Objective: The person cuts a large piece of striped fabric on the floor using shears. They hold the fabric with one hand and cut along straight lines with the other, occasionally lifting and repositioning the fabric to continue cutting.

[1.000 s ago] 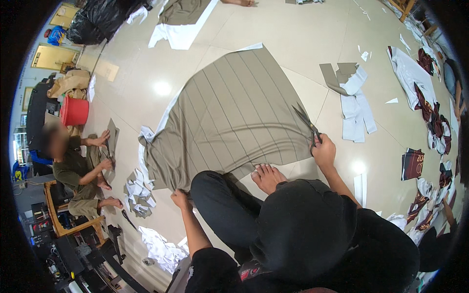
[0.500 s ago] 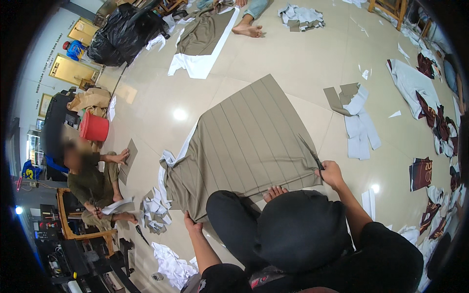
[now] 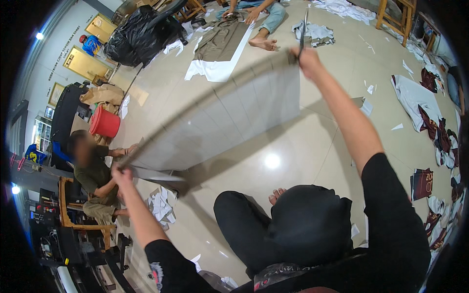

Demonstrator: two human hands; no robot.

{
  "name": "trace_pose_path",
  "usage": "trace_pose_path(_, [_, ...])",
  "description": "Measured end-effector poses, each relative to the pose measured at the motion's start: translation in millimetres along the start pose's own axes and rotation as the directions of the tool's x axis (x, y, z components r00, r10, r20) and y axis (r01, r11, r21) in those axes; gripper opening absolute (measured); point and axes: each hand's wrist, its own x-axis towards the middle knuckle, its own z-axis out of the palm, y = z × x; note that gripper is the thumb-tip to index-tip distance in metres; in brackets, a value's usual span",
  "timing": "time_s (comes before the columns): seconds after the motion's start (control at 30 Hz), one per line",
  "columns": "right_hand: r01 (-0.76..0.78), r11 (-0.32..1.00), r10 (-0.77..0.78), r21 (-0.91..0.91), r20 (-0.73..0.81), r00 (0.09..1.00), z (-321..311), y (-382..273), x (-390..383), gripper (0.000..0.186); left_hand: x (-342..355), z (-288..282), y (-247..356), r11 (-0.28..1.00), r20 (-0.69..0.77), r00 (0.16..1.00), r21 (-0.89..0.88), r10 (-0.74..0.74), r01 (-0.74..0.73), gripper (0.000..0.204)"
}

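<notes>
A large piece of taupe fabric (image 3: pixel 234 115) hangs stretched in the air across the middle, its pale, lined underside toward me and its upper edge smeared by motion. Pinched in my left hand (image 3: pixel 123 177) is its left corner. My right hand (image 3: pixel 309 63), raised far out at the top, is closed around black scissors (image 3: pixel 304 30) pointing up, and the fabric's other corner is at the same fingers. Its lower left end (image 3: pixel 173 184) droops close to the floor.
White and taupe scraps (image 3: pixel 161 207) lie beside a seated person (image 3: pixel 93 171) on the left. A red bucket (image 3: pixel 105 121) stands behind that person. Another person's foot (image 3: pixel 264 43) and a taupe cloth on white sheeting (image 3: pixel 215 68) are ahead. White and maroon cloth (image 3: pixel 415 97) lies right.
Both my hands have lifted the fabric off the floor and away from my legs, the left hand going left and up, the right going far forward with the scissors. The fabric's pale underside now shows.
</notes>
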Motion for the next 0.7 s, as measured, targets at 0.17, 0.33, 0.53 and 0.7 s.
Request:
trace_pose_path(0.17, [0.336,0.94,-0.34,0.057,0.106,0.934,17.0,-172.1,20.6,0.018,39.7,-10.5,139.6,0.881,-0.216,0.976,-0.46,0.011,-0.111,0.021])
trace_pose_path(0.33, [0.442,0.891,-0.452,0.098,0.12,0.884,-5.6,-235.2,-97.7,0.024,-34.4,-28.3,222.1,0.837,-0.262,0.965,-0.533,-0.027,-0.122,0.029])
trace_pose_path(0.53, [0.186,0.956,-0.192,-0.227,-0.005,0.981,-68.6,-148.3,-156.1,0.029,-125.0,-23.2,179.2,0.855,-0.095,0.919,-0.412,-0.383,0.314,0.025])
trace_pose_path(0.7, [0.009,0.985,-0.025,-0.171,-0.095,0.995,-84.7,-45.4,-158.5,0.026,-162.3,8.5,73.9,0.806,-0.117,0.817,-0.293,-0.565,0.515,0.023])
